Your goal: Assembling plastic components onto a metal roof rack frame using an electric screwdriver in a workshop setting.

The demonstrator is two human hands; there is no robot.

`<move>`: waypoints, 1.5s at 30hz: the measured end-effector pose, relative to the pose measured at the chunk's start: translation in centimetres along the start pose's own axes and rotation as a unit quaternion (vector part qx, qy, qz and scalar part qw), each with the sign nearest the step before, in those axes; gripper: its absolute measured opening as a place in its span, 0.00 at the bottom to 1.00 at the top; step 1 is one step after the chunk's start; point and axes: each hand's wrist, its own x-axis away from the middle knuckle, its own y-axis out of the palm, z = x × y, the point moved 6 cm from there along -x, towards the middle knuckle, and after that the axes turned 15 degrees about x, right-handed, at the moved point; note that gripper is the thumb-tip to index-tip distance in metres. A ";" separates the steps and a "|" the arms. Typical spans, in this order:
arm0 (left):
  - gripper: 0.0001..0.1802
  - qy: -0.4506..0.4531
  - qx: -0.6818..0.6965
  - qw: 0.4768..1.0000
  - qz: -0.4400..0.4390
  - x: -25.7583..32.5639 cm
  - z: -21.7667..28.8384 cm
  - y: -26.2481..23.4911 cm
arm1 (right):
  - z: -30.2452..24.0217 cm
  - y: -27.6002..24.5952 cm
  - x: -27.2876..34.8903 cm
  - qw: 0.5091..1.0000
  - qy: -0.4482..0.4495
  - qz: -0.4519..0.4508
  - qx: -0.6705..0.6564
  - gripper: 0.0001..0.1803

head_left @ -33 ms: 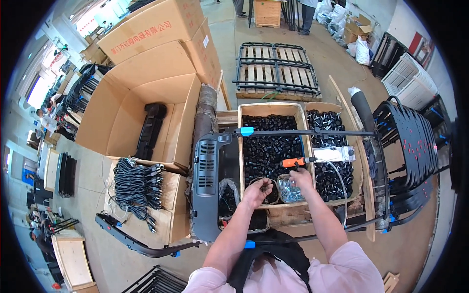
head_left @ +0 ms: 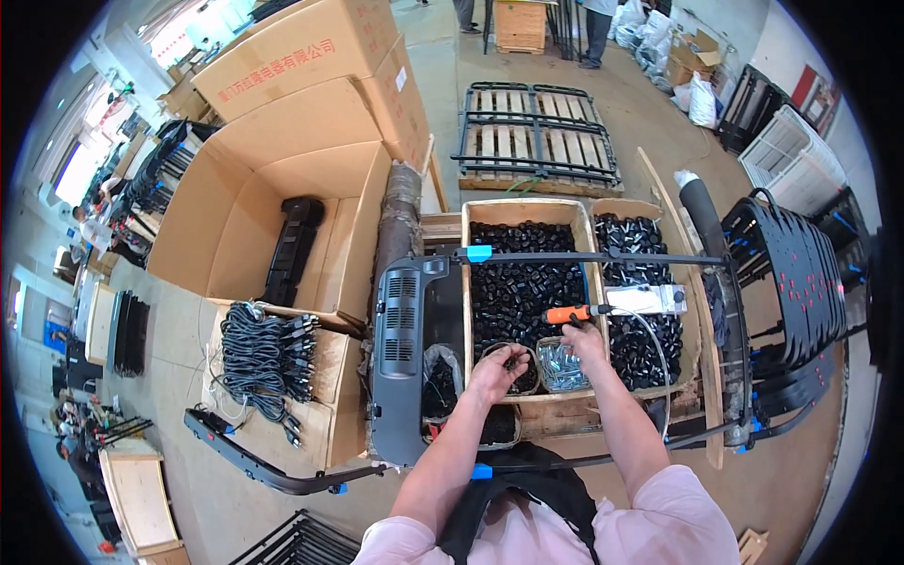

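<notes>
While the left hand (head_left: 496,370) dips curled fingers into the small round tub (head_left: 513,369), the right hand (head_left: 582,341) rests open just right of it, nearer the orange-handled driver (head_left: 568,314), which lies crosswise.

Bright even daylight, fisheye-bent edges

Concrete floor (head_left: 527,56), cardboard boxes (head_left: 282,207), wooden crates (head_left: 524,209)
</notes>
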 end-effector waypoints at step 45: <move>0.14 0.107 0.312 0.939 -0.096 10.6 13.7 1.3 | -22.9 16.0 21.6 0.921 -0.362 -0.142 -0.015 0.29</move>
